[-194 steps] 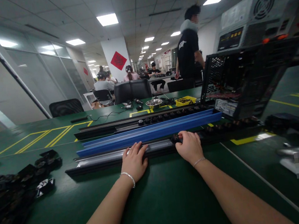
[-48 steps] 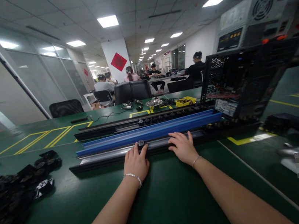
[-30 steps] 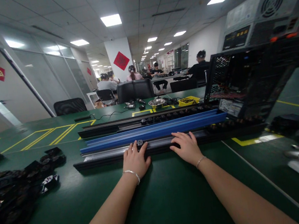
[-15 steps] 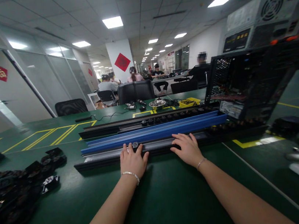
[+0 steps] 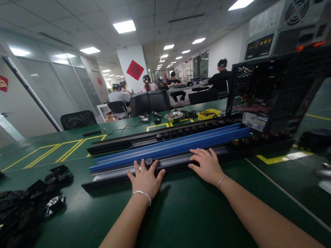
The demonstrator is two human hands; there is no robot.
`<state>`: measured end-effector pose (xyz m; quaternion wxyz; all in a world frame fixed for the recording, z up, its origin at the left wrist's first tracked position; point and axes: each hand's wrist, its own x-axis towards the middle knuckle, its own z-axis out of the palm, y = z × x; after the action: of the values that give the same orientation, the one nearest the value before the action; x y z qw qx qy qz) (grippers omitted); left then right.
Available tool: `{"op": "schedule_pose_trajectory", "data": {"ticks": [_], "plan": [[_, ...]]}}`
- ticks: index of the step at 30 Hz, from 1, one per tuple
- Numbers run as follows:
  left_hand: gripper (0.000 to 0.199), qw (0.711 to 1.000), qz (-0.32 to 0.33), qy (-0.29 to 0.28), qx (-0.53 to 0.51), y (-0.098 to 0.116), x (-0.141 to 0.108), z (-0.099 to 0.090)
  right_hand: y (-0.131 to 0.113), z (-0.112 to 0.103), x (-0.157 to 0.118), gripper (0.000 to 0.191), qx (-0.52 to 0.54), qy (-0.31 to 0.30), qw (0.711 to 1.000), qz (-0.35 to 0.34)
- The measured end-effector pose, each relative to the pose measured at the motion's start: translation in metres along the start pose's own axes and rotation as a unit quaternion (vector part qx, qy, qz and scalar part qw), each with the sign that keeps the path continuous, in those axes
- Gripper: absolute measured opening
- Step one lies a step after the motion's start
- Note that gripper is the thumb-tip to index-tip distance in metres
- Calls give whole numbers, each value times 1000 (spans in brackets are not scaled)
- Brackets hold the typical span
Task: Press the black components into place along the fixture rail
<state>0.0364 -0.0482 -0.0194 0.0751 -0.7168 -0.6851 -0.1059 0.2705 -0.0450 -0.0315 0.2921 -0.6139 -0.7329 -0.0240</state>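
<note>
My left hand is open, its fingers spread over the near black rail, a long channel lying across the table. A small dark part with a light face sits in the channel beside its fingertips. My right hand lies farther right along the same rail, fingers apart with nothing visible in them. Whether either palm presses on the rail I cannot tell. Just behind it runs a long blue rail. Several small dark parts line the right end of the near rail.
Dark loose parts are heaped on the left of the green table. An open computer case stands on the right, with power supplies on top. Behind the rails are a metal bowl and a yellow tray. People sit farther back.
My left hand's fingers have spread wider, the outer finger moving left. My right hand stays nearly in place. The rails and parts look the same.
</note>
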Motion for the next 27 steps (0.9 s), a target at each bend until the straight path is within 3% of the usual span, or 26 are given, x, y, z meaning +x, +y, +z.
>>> {"op": "schedule_pose_trajectory", "data": {"ticks": [16,27], "plan": [[51,1000,-20,23,6,-5,2,-6,2,1,0,16,-4,5,1000,-7],[50,1000,-21,-4,10,-8,3,-11,2,1,0,16,-4,5,1000,-6]]}}
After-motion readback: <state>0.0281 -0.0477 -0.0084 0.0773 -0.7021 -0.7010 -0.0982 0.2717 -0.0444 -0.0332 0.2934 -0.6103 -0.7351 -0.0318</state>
